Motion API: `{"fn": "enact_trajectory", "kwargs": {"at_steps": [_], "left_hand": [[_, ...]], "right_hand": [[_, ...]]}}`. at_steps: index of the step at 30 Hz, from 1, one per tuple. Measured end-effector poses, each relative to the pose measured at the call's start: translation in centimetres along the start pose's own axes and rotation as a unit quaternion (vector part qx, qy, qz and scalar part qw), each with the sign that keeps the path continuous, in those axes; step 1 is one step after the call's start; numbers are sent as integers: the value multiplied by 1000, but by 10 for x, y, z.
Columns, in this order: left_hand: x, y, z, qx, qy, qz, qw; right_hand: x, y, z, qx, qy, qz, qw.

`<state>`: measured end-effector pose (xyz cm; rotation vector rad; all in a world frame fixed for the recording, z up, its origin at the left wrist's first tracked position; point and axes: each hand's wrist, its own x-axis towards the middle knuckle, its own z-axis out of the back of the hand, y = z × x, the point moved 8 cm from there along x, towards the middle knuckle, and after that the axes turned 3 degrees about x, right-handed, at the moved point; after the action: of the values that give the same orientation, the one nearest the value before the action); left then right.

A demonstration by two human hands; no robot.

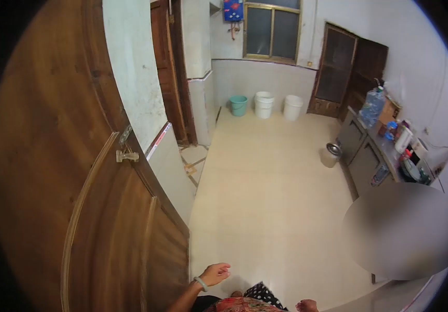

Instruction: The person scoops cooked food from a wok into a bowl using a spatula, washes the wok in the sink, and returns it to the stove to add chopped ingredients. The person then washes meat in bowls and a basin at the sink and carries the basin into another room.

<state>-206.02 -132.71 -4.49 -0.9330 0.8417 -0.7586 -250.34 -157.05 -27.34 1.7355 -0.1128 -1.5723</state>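
My left hand (215,274), with a pale bracelet at the wrist, is held out low over the floor near the edge of the wooden door. Its fingers are loosely bent and a little apart, with nothing in them. At the bottom edge of the view, my right hand (307,306) is partly cut off; its fingers are curled in and no object shows in them. Between the two hands are red patterned clothing (239,305) and a black cloth with white dots (263,295). Neither hand touches the door.
A wooden door (104,223) with a latch (127,156) stands at left. Against the far wall are a green bucket (238,106) and two white buckets (264,105). A bin (331,156) stands beside a cluttered counter (361,125) at right. A blurred oval covers the lower right.
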Motion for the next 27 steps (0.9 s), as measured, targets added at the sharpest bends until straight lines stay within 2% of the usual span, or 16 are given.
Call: {"fn": "enact_trajectory", "kwargs": {"at_steps": [2,3,4,5,6,10,13,14,15,16,17,19,21,24,25,27], "left_hand": [[39,-6,13,12,19,-7,1000],[60,-10,24,14,16,-10,1000],[83,-15,35,15,13,-14,1000],[104,-21,46,16,9,-19,1000],[126,-43,63,9,-6,-43,999],[227,-66,140,106,-57,-32,992],[292,-79,208,121,-120,-33,985],[311,-86,229,96,-150,-47,983],[326,-90,250,70,-178,-59,980],[340,-90,269,86,-179,-33,980],[354,-91,285,99,-179,-7,979],[381,-86,314,88,-195,8,977],[404,-73,336,46,-232,-16,971],[457,-42,365,102,-204,2,974],[473,-33,381,124,-193,10,973],[510,-22,417,25,-163,23,986]], "right_hand": [[61,-8,-6,-52,25,17,998],[98,-14,-11,-162,75,83,980],[73,35,-50,-555,67,225,798],[62,68,-70,-581,68,335,738],[79,97,-91,-567,82,338,747],[172,202,-145,-517,144,347,769],[228,329,-226,-603,109,555,563],[301,361,-250,-579,169,401,689],[367,390,-269,-537,177,240,789],[357,442,-306,-398,142,159,892],[317,509,-354,-232,87,98,964],[273,607,-458,-162,156,176,958],[275,663,-546,-202,239,170,934],[258,732,-652,-217,309,144,915],[239,753,-684,-155,396,89,901],[197,797,-740,-26,546,-29,837]]}}
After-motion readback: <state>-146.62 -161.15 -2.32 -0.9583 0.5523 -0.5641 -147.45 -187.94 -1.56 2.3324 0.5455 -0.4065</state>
